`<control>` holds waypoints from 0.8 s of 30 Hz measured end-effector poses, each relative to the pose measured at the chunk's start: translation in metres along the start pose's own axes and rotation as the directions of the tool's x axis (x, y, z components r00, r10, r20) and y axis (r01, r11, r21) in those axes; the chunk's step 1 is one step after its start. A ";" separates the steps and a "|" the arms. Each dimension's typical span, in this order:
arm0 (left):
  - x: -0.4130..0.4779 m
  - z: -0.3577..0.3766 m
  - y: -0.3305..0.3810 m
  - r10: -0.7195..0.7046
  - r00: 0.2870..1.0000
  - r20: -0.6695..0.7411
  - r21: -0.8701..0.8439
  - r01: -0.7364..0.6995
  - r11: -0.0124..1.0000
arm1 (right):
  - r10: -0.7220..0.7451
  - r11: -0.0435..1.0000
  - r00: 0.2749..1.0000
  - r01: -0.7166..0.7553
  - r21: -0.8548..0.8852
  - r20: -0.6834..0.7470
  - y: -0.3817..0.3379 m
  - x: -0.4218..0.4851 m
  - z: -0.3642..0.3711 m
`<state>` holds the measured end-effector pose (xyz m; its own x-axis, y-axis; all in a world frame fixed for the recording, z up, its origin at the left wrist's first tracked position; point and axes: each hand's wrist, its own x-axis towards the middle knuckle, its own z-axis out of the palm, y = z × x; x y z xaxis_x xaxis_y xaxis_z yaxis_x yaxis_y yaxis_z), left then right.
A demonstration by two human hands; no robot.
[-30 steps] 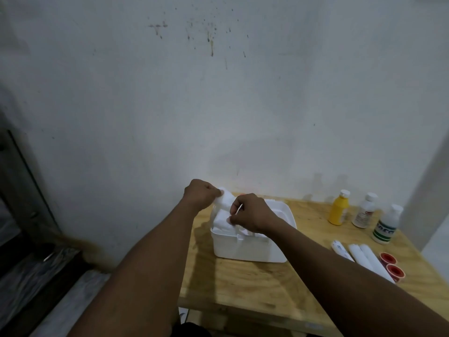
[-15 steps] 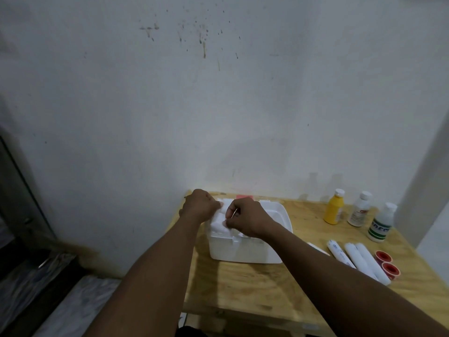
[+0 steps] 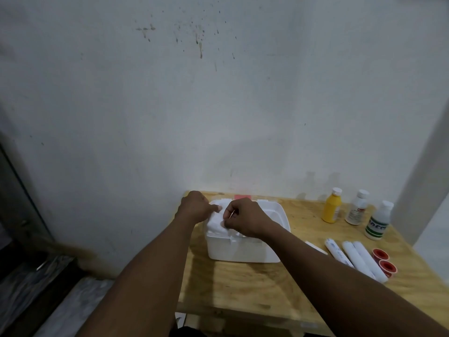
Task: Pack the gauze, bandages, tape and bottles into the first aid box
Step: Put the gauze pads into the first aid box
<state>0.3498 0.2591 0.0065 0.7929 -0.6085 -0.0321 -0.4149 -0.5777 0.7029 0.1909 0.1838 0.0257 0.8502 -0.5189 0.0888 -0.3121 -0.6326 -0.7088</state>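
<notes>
Both hands, left hand (image 3: 194,206) and right hand (image 3: 245,220), pinch white gauze (image 3: 216,223) (soft, crumpled) inside the first aid box (image 3: 243,251).

Gauze pushed down into box

Both hands (image 3: 196,209) (image 3: 245,220) dropped from above the first aid box (image 3: 243,249) to its left end, pressing the white gauze (image 3: 216,223) lower inside.

Pale plywood table (image 3: 243,285), matt, visible grain, rough front edge. White rectangular plastic first aid box (image 3: 245,251), smooth, slight sheen. Soft white gauze cloth (image 3: 216,223) inside. Near the right edge: yellow plastic bottle (image 3: 331,210), glossy; paper-wrapped white bandage rolls (image 3: 359,259), matt.
</notes>
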 end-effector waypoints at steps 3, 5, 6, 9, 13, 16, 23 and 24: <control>-0.001 0.002 -0.002 -0.026 1.000 -0.002 0.004 0.026 1.000 | 0.002 1.000 1.000 -0.002 0.005 -0.006 0.001 0.001 0.002; -0.001 0.002 -0.002 -0.030 1.000 -0.004 0.009 0.030 1.000 | -0.002 1.000 1.000 0.002 0.000 -0.007 0.002 0.002 0.002; -0.001 0.001 -0.001 -0.028 1.000 -0.003 0.006 0.028 1.000 | -0.006 1.000 1.000 0.006 -0.005 -0.007 0.002 0.002 0.003; -0.001 -0.003 0.002 -0.019 1.000 -0.014 0.000 0.019 1.000 | -0.002 1.000 1.000 0.002 0.007 -0.016 0.003 0.003 0.001; -0.002 -0.007 0.008 0.016 0.999 -0.047 0.015 -0.015 1.000 | -0.008 1.000 0.999 0.009 0.030 -0.035 0.003 0.000 -0.005; -0.007 -0.008 0.017 0.028 0.997 -0.073 0.014 -0.027 1.000 | -0.018 0.998 0.998 0.022 0.062 -0.066 0.002 -0.005 -0.014; -0.020 -0.004 0.041 0.081 0.991 -0.109 -0.023 -0.084 0.996 | 0.015 0.998 0.988 -0.006 0.061 -0.152 0.010 -0.021 -0.059; -0.022 -0.002 0.044 0.080 0.992 -0.096 -0.014 -0.081 0.997 | 0.022 0.999 0.986 -0.013 0.053 -0.165 0.013 -0.022 -0.065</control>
<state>0.3152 0.2482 0.0390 0.7966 -0.5974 0.0924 -0.4719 -0.5189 0.7128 0.1402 0.1495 0.0597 0.7613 -0.6206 0.1878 -0.3004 -0.5943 -0.7460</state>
